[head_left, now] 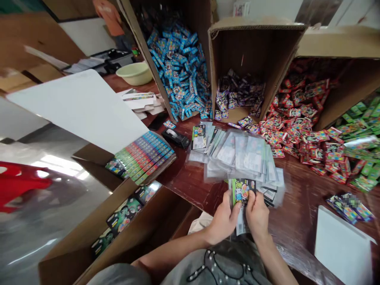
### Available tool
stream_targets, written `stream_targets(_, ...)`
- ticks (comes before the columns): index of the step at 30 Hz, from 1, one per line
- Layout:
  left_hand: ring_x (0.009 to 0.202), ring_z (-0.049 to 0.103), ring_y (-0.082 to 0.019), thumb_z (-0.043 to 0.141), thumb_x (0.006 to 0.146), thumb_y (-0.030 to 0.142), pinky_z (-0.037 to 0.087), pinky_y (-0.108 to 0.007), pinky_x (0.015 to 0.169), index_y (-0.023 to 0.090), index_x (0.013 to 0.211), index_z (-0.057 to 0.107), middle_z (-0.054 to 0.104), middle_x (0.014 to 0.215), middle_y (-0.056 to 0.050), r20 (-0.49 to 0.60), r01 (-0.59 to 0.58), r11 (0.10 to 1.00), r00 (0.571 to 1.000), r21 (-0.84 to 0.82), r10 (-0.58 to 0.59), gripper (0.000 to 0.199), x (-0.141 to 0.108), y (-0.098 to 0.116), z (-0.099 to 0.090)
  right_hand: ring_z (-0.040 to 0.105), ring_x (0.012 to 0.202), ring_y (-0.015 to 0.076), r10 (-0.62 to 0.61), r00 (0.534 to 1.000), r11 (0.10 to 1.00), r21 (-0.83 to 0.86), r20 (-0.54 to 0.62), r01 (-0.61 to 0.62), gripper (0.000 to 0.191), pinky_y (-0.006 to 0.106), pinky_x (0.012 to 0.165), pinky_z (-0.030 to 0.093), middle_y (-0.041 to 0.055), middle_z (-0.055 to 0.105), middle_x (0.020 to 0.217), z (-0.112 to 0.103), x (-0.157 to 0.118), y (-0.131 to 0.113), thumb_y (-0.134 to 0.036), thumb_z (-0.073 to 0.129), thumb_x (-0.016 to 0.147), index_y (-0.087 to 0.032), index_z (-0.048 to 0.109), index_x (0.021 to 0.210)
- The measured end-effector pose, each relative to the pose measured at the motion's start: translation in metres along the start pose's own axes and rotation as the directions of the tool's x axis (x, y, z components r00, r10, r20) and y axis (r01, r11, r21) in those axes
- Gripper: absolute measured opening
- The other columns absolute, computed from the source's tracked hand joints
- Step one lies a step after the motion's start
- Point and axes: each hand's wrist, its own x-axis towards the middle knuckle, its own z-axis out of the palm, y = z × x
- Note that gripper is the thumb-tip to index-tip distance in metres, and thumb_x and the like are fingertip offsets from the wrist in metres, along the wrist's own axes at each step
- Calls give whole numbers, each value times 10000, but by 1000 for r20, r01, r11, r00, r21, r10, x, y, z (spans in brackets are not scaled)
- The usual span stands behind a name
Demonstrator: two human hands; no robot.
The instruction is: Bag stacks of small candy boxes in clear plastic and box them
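Observation:
Between my two hands is a black, green and blue printed packet (pixel 242 190) in a clear sleeve. My left hand (pixel 222 219) pinches its left edge with thumb and fingers. The right edge is gripped by my right hand (pixel 257 213), thumb on the front. Just beyond the hands lies a spread pile of clear plastic sleeves (pixel 237 152) with cards in them. At the pile's left end sits another printed packet (pixel 199 137).
Cardboard boxes hold blue packets (pixel 181 67), purple packets (pixel 231 95), red packets (pixel 308 107) and green packets (pixel 368 118). A display box (pixel 145 156) of coloured rows stands at left, above an open carton (pixel 68 237). A person (pixel 109 18) is in the back.

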Motion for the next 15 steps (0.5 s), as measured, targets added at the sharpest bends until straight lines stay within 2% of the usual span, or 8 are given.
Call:
stream_targets(2,1339,701,-291,445,1130,402,555,-514,1178,164,1645,280,649,1508,-221,8,-32,995,999,99,31,591,1,-4,-13,771,698,306,-31,999,999,17,39,30,834,367,585,499,171,802,867,1,6,-2,-816,173,1063,-172,701,1033)
stream_targets(5,1393,647,-327,508,1105,463,524,-541,1205,142,1706,186,569,1577,-253,-79,-174,917,973,358,215,753,29,5,-61,797,917,311,-137,990,991,14,30,136,705,412,772,595,170,821,1084,-16,18,0,-758,348,1083,-167,704,1228)
stream_targets(7,1475,554,-380,570,1070,485,437,-583,1269,120,1661,328,542,1588,-264,-153,-226,760,907,609,393,736,76,23,-103,775,1014,318,-255,967,967,-33,-29,254,592,456,898,607,176,806,1149,-33,40,1,-673,457,1092,-164,691,1287)
stream_targets(9,1528,485,-389,522,1088,415,366,-570,1313,101,1579,481,538,1590,-253,-130,-173,594,893,785,432,584,144,47,-144,747,1066,329,-396,917,916,-90,-44,391,499,481,967,599,179,790,1157,-44,82,-3,-600,527,1087,-168,694,1274)
stream_targets(11,1535,474,-365,498,1094,340,354,-527,1316,139,1554,545,538,1604,-209,-126,-42,478,941,877,313,505,223,71,-177,718,1142,344,-520,854,846,-119,33,520,454,505,1044,578,190,770,1218,-38,141,-16,-545,553,1082,-173,686,1305)
stream_targets(12,1527,483,-351,503,1094,327,374,-505,1297,181,1573,540,505,1647,-179,-191,83,446,960,891,203,503,261,82,-189,700,1199,358,-544,835,825,-129,77,550,462,531,1098,554,205,753,1274,-30,174,-27,-524,547,1083,-166,674,1346)
stream_targets(13,1514,499,-333,525,1090,340,402,-480,1271,231,1587,529,477,1679,-150,-280,222,425,957,877,77,509,294,92,-198,673,1268,380,-549,826,813,-147,126,563,489,566,1141,527,229,724,1352,-18,207,-39,-493,546,1079,-148,644,1413)
stream_targets(15,1438,565,-347,566,1075,385,462,-493,1199,166,1571,530,528,1615,-208,-344,332,409,938,850,-46,543,344,107,-204,562,1450,452,-470,860,832,-223,199,507,655,662,1206,453,289,588,1569,8,265,-67,-476,629,1031,-106,537,1564)
